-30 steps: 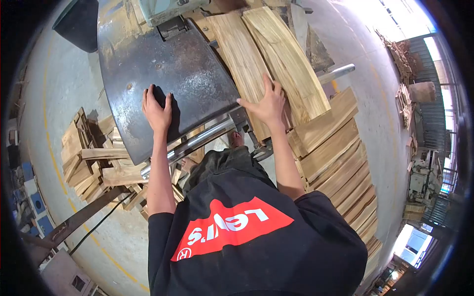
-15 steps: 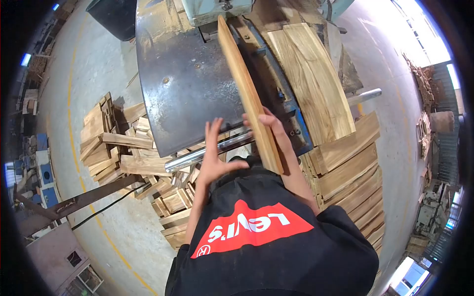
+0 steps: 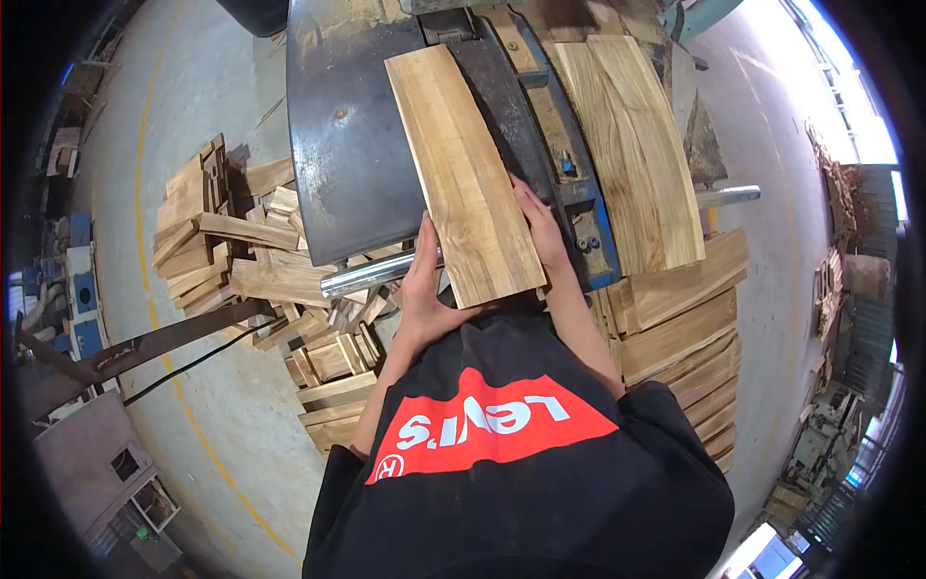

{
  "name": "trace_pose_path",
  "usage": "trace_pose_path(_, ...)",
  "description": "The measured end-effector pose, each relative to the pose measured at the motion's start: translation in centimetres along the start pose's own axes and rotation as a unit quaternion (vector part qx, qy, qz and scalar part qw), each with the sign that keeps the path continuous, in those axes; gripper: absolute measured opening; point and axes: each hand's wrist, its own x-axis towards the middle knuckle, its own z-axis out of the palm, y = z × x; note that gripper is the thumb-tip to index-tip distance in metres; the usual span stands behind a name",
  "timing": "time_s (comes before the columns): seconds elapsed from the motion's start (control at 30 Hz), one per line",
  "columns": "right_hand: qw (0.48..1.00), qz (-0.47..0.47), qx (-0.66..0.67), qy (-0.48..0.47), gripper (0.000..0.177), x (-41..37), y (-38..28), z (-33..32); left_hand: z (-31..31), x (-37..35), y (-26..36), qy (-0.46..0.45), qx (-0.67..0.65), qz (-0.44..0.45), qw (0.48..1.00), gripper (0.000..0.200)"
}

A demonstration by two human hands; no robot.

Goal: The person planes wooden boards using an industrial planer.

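Between my two hands is a wooden board (image 3: 468, 183), its broad face turned up and its far end over the dark metal machine table (image 3: 338, 159). My left hand (image 3: 422, 294) grips the board's left edge near the close end, thumb along the end. On the right edge, my right hand (image 3: 542, 227) is closed round the side, its fingers partly hidden beneath. A shiny metal roller (image 3: 362, 278) runs across under the near part of the board.
Wide boards (image 3: 632, 154) lie right of the machine's blue-edged guide rail (image 3: 600, 232). Stacked boards (image 3: 685, 328) stand at lower right. A heap of wood pieces (image 3: 231, 241) sits on the floor at left, near a dark metal beam (image 3: 183, 340).
The board has turned from on edge to flat, broad face up. My left hand, free and spread before, has taken hold of its left side.
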Motion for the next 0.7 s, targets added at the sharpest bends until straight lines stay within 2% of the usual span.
trace_pose_path(0.07, 0.993, -0.074, -0.088, 0.026, 0.046, -0.8, -1.1, 1.4, -0.2, -0.1, -0.4, -0.011, 0.054, 0.019, 0.998, 0.151)
trace_pose_path(0.1, 0.986, -0.067, -0.152, 0.033, 0.048, -1.2, -1.6, 1.7, -0.2, -0.1, -0.6, -0.016, 0.080, 0.030, 0.996, 0.151)
trace_pose_path(0.2, 0.979, -0.086, -0.181, 0.041, 0.048, -1.4, -1.3, 1.9, 0.6, -0.1, -0.6, 0.003, 0.014, 0.018, 1.000, 0.152)
trace_pose_path(0.3, 0.979, -0.074, -0.187, 0.038, 0.049, -1.4, -1.2, 1.7, 1.0, -0.9, -1.2, -0.027, -0.049, -0.076, 0.996, 0.154)
trace_pose_path(0.37, 0.977, -0.075, -0.194, 0.041, 0.049, -1.4, -1.2, 1.8, 1.1, -1.0, -1.4, -0.032, -0.072, -0.087, 0.993, 0.155)
trace_pose_path(0.5, 0.964, -0.101, -0.241, 0.037, 0.051, -1.1, -1.0, 1.8, 0.8, -0.8, -1.2, -0.035, -0.067, -0.082, 0.994, 0.157)
trace_pose_path(0.6, 0.966, -0.033, -0.256, 0.023, 0.053, -1.7, -1.4, 2.0, 0.6, -0.8, -1.1, -0.035, -0.092, -0.088, 0.991, 0.156)
trace_pose_path(0.7, 0.974, -0.035, -0.224, 0.015, 0.055, -1.8, -1.5, 1.9, 0.4, -1.0, -1.3, -0.014, -0.051, -0.057, 0.997, 0.153)
